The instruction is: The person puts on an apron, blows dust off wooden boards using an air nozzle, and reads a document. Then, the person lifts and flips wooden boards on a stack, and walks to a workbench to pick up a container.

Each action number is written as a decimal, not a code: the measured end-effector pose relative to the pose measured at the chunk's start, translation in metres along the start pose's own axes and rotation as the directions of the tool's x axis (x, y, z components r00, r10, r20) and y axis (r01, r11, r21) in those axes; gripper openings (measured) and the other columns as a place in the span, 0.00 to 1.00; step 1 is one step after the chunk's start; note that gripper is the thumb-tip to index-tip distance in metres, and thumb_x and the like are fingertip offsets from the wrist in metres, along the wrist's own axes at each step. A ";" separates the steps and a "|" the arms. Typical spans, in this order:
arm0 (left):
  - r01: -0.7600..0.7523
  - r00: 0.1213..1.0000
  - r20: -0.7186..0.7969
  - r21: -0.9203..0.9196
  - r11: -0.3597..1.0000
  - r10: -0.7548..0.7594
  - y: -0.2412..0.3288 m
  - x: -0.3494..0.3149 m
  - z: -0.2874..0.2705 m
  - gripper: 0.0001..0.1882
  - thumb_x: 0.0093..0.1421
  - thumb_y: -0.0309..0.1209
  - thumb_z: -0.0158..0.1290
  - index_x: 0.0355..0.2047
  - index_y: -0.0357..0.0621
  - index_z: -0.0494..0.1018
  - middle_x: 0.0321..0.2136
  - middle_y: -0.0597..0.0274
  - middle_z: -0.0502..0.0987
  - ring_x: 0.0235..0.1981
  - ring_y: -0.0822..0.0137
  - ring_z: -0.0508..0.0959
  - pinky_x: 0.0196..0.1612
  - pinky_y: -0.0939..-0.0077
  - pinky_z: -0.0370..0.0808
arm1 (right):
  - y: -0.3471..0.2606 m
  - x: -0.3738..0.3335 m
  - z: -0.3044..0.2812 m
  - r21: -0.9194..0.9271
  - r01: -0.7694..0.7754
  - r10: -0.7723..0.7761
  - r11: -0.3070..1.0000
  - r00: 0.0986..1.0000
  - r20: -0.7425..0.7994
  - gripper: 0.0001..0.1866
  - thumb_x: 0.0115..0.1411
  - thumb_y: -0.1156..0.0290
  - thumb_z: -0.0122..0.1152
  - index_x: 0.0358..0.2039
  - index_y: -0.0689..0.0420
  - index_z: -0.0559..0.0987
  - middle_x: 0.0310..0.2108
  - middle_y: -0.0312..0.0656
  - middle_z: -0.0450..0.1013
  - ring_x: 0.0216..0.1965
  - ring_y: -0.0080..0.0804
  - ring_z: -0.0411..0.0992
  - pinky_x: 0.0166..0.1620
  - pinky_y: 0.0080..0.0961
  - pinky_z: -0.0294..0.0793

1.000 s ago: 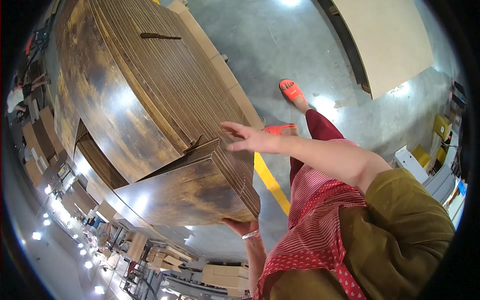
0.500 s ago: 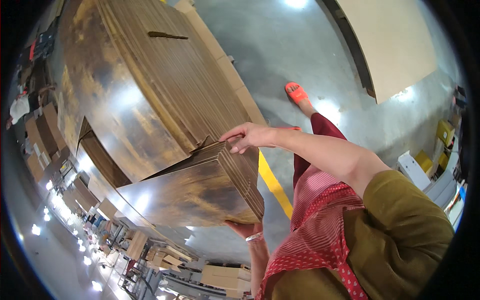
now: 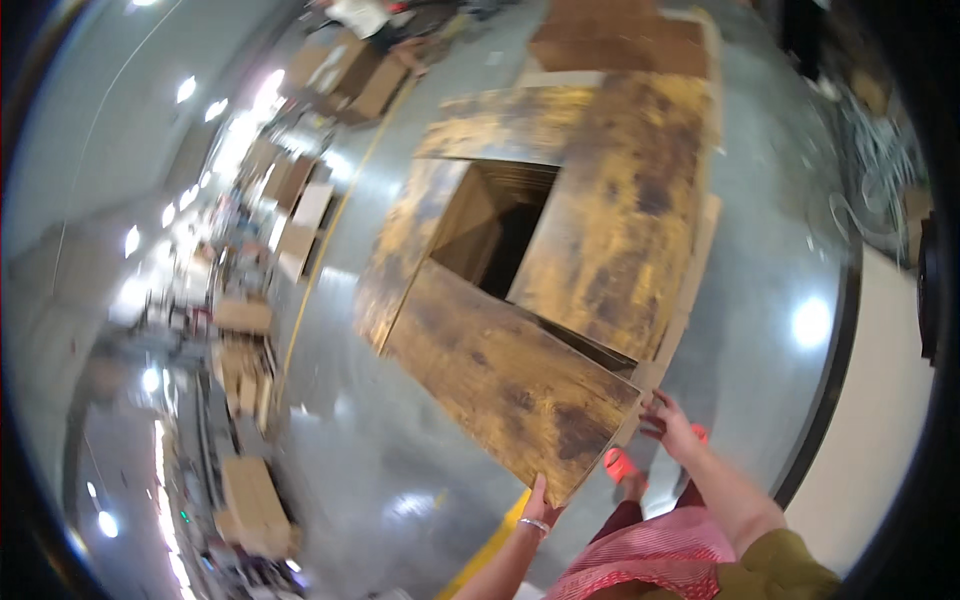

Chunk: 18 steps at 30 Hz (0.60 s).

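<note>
A long brown wood-grain panel [image 3: 500,375] with dark smudges lies at the near side of a rectangular stack of such panels. My left hand [image 3: 538,506] grips its near end, thumb on top and fingers hidden below. Beside the near right corner, my right hand [image 3: 672,424] has its fingers spread against the panel's end edge. Another wide panel [image 3: 620,220] runs along the right side of the stack. Between the panels is a deep, dark rectangular gap [image 3: 515,240]. A narrow slit separates the near panel from the right one.
Brown cardboard boxes [image 3: 620,45] stand beyond the stack. A pale board [image 3: 850,420] with a dark edge is at the right. Across the yellow floor line, boxes [image 3: 255,505] and equipment stand at the left. A person [image 3: 370,20] is at the far top.
My view has swung toward the stack, showing its top and central gap. My left hand's thumb now shows on top of the panel; my right hand's fingers have spread at the corner.
</note>
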<state>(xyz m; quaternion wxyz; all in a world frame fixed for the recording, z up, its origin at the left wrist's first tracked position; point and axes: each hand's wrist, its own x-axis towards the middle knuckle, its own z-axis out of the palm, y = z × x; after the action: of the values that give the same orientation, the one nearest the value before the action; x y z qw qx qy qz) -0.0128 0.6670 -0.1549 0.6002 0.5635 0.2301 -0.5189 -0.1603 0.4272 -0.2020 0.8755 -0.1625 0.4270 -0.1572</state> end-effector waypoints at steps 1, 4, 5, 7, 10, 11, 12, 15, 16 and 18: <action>-0.010 0.979 -0.196 0.206 0.979 0.051 -0.004 -0.020 0.012 0.36 0.53 0.50 0.47 0.55 0.44 0.50 0.54 0.57 0.58 0.54 0.60 0.60 0.53 0.66 0.59 | 0.002 0.001 -0.006 -0.042 -0.034 0.034 0.999 0.999 0.005 0.30 0.51 0.70 0.49 0.56 0.49 0.54 0.43 0.38 0.64 0.41 0.33 0.64 0.42 0.37 0.65; 0.018 0.993 -0.110 0.537 0.843 0.049 -0.057 -0.055 -0.011 0.37 0.53 0.48 0.48 0.56 0.41 0.49 0.53 0.54 0.59 0.54 0.61 0.59 0.54 0.67 0.57 | 0.010 0.001 -0.043 -0.241 -0.138 0.151 0.961 0.988 0.036 0.30 0.51 0.68 0.49 0.55 0.50 0.54 0.44 0.40 0.65 0.41 0.35 0.64 0.42 0.36 0.65; -0.065 0.997 0.069 0.634 0.771 0.028 -0.095 -0.049 -0.043 0.37 0.54 0.44 0.48 0.58 0.43 0.45 0.56 0.54 0.53 0.54 0.62 0.59 0.55 0.71 0.56 | 0.006 -0.008 -0.054 -0.388 -0.183 0.192 0.903 0.981 -0.015 0.29 0.51 0.68 0.49 0.55 0.51 0.54 0.44 0.41 0.65 0.40 0.34 0.64 0.41 0.34 0.65; -0.112 0.991 0.128 0.707 0.699 0.029 -0.121 -0.101 -0.042 0.37 0.53 0.47 0.48 0.56 0.41 0.49 0.54 0.52 0.57 0.53 0.62 0.61 0.54 0.72 0.58 | -0.002 -0.029 -0.080 -0.616 -0.241 0.204 0.750 0.970 -0.132 0.24 0.51 0.69 0.48 0.50 0.52 0.59 0.38 0.43 0.67 0.33 0.31 0.66 0.32 0.27 0.67; -0.464 0.886 0.381 0.743 0.482 0.264 -0.205 -0.133 -0.086 0.31 0.56 0.47 0.45 0.53 0.40 0.55 0.52 0.58 0.62 0.51 0.67 0.64 0.53 0.73 0.59 | 0.001 -0.046 -0.105 -0.860 -0.313 0.404 0.404 0.904 -0.140 0.13 0.49 0.70 0.52 0.37 0.58 0.69 0.27 0.40 0.70 0.22 0.23 0.66 0.25 0.19 0.66; -0.383 0.923 0.307 0.676 0.630 0.232 -0.219 -0.156 -0.087 0.31 0.56 0.47 0.45 0.53 0.40 0.55 0.51 0.58 0.62 0.51 0.68 0.64 0.53 0.73 0.59 | 0.005 -0.060 -0.097 -0.916 -0.299 0.422 0.269 0.891 -0.167 0.13 0.49 0.70 0.52 0.36 0.58 0.69 0.27 0.39 0.70 0.22 0.23 0.65 0.25 0.19 0.65; -0.289 0.956 0.218 0.586 0.757 0.196 -0.234 -0.183 -0.084 0.30 0.56 0.47 0.44 0.53 0.40 0.56 0.51 0.58 0.62 0.50 0.68 0.64 0.53 0.73 0.59 | 0.013 -0.063 -0.089 -0.956 -0.261 0.478 0.134 0.862 -0.168 0.12 0.49 0.70 0.52 0.36 0.58 0.70 0.26 0.39 0.70 0.22 0.23 0.65 0.25 0.19 0.65; -0.198 0.976 0.141 0.238 0.951 0.168 -0.272 -0.241 -0.069 0.30 0.56 0.46 0.44 0.53 0.40 0.56 0.51 0.59 0.63 0.50 0.68 0.64 0.53 0.74 0.60 | 0.032 -0.073 -0.053 -0.982 -0.107 0.567 -0.154 0.805 -0.177 0.12 0.49 0.70 0.53 0.35 0.58 0.70 0.26 0.39 0.70 0.22 0.23 0.65 0.25 0.18 0.65; -0.197 0.976 0.124 0.127 0.972 0.181 -0.286 -0.261 -0.068 0.29 0.56 0.46 0.44 0.53 0.41 0.57 0.51 0.60 0.63 0.50 0.69 0.64 0.53 0.74 0.60 | 0.044 -0.077 -0.039 -0.975 -0.044 0.590 -0.218 0.789 -0.168 0.11 0.49 0.70 0.53 0.35 0.58 0.70 0.26 0.39 0.70 0.22 0.22 0.65 0.25 0.18 0.65; -0.201 0.974 0.091 -0.088 0.976 0.209 -0.315 -0.304 -0.076 0.29 0.56 0.46 0.44 0.52 0.41 0.57 0.50 0.60 0.63 0.50 0.69 0.65 0.52 0.74 0.60 | 0.078 -0.089 -0.010 -0.944 0.091 0.643 -0.317 0.753 -0.143 0.11 0.49 0.70 0.53 0.34 0.59 0.70 0.25 0.39 0.70 0.22 0.22 0.65 0.25 0.18 0.65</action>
<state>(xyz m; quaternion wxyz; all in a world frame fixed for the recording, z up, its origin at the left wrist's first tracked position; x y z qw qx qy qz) -0.3753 0.9014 -0.0510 0.6830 0.5337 0.1603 -0.4722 -0.2099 0.5326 -0.1789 0.4846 -0.6873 0.1819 0.5096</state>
